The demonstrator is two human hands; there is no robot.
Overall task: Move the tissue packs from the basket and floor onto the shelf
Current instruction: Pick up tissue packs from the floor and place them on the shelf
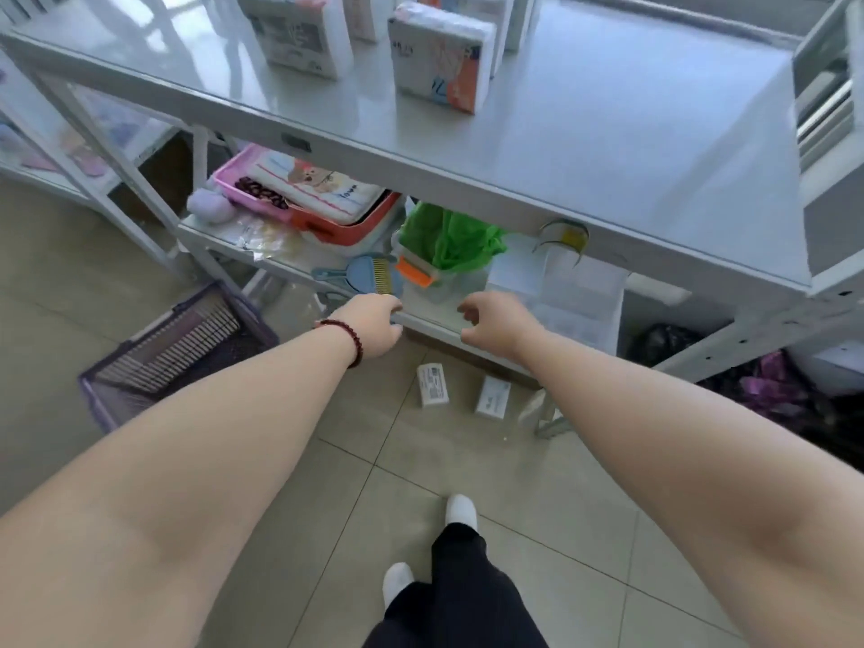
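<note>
Two small white tissue packs lie on the tiled floor under the shelf's front edge, one (432, 384) left of the other (492, 396). A third white item (534, 407) beside the shelf leg is partly hidden. My left hand (374, 327), with a dark bead bracelet, and my right hand (495, 325) hang above them, both holding nothing, fingers loosely curled and apart. Several larger tissue packs stand on the white shelf top (608, 147), such as one (439, 58) at the back middle. The purple basket (177, 353) sits on the floor at left; it looks empty.
The lower shelf (290, 266) carries a pink tray, an orange tray, a green bag in a clear box and a blue brush. Clear drawers stand under the shelf at right, with dark bags beyond. My feet in white socks are on the tiles below.
</note>
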